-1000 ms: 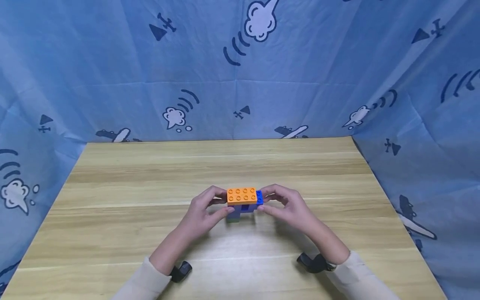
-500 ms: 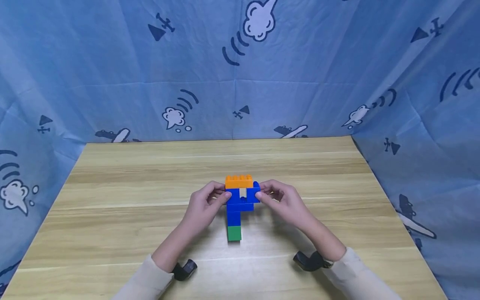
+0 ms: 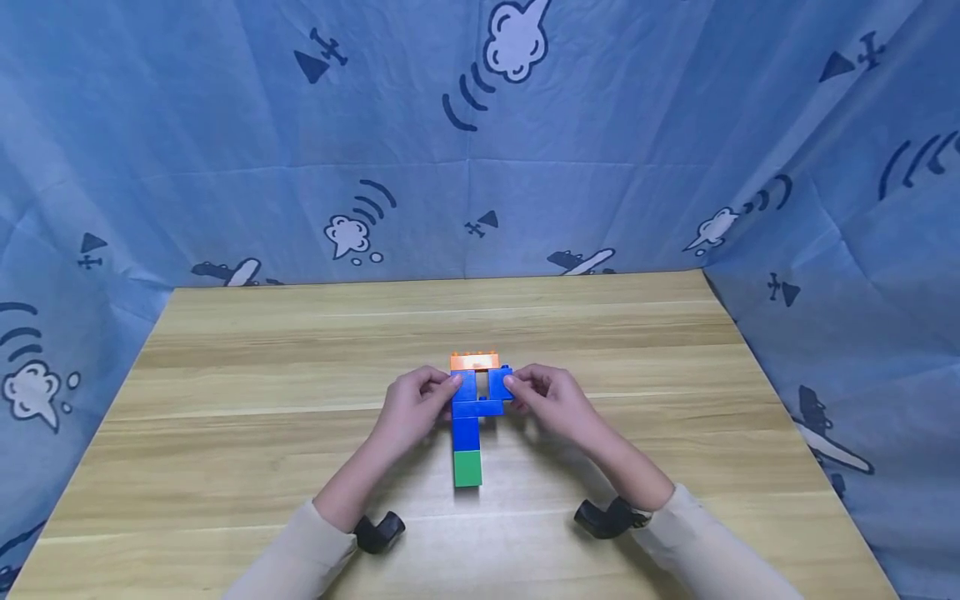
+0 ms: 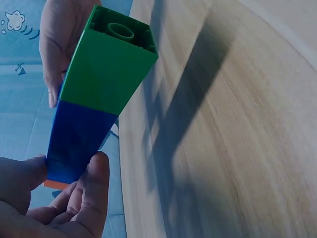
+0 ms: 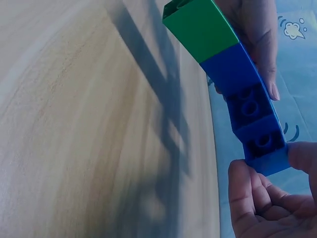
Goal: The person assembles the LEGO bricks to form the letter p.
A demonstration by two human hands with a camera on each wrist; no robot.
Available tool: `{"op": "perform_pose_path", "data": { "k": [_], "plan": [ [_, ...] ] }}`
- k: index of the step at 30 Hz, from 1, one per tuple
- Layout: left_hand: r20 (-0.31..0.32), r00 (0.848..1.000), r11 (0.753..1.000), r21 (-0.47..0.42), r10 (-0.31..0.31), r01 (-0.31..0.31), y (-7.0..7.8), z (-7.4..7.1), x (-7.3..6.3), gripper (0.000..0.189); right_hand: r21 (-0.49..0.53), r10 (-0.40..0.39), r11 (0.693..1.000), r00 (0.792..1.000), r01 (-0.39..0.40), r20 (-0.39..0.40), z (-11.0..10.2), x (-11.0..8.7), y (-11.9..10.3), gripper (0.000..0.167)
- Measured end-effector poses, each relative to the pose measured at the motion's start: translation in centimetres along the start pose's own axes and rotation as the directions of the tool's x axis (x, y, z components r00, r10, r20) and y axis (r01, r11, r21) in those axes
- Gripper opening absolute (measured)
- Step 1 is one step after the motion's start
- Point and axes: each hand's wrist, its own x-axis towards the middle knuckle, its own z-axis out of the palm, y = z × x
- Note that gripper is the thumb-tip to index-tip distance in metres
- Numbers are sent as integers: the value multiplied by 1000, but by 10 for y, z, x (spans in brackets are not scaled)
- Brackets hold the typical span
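Both hands hold a toy building-brick model (image 3: 466,433) between them, raised over the table with its shadow apart from it in the wrist views. An orange brick (image 3: 474,362) forms its top, blue bricks make a middle with a small gap, and a green brick (image 3: 467,469) ends the lower leg. The left hand (image 3: 414,407) pinches the blue part on the left side. On the right, the right hand (image 3: 553,402) pinches the projecting blue brick (image 3: 498,384) between thumb and fingers. Hollow undersides of bricks show in the right wrist view, beside the right fingertips (image 5: 241,171).
A wood-grain table (image 3: 300,333) lies beneath the hands. Blue printed cloth (image 3: 420,125) hangs behind it and along both sides. Each wrist wears a black strap mount, the left mount (image 3: 379,533) and the right mount (image 3: 609,518).
The model has tipped so its studded top turns away and its front face and green leg now show. Both hands have turned with it and come slightly closer together, keeping their hold.
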Motion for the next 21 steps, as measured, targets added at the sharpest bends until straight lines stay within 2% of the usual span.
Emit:
{"op": "perform_pose_path", "data": {
  "k": [4, 11, 15, 21],
  "plan": [
    [0, 999, 999, -10, -37, 37, -1, 3, 3, 31, 5, 19, 1000, 1000, -19, 3, 1, 1, 2, 33],
    [-3, 999, 999, -20, -37, 37, -1, 4, 4, 29, -3, 34, 999, 999, -34, 0, 2, 2, 4, 32],
    [-9, 1000, 1000, 8, -15, 15, -4, 5, 6, 26, -31, 16, 999, 1000, -17, -8, 3, 5, 6, 31],
    [-26, 1000, 995, 97, 14, -11, -7, 7, 9, 25, -72, 17, 997, 1000, -17, 3, 6, 10, 5, 30]
  ]
}}
